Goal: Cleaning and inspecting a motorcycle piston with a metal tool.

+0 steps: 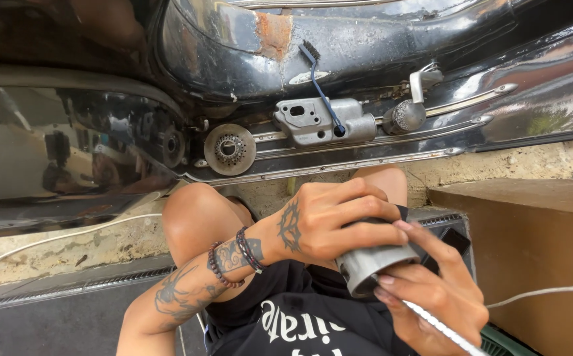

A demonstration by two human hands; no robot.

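My left hand, tattooed and with bead bracelets at the wrist, wraps around a short grey metal cylinder held over my lap. My right hand sits just below it, fingers touching the cylinder's open rim, and grips a thin white twisted rod whose tip points into the cylinder's mouth. What is inside the cylinder cannot be seen.
A black scooter body lies ahead. On its ledge rest a round metal disc, a grey metal housing, a blue-handled brush and a knurled round part. A brown box stands at right; a white cable runs at left.
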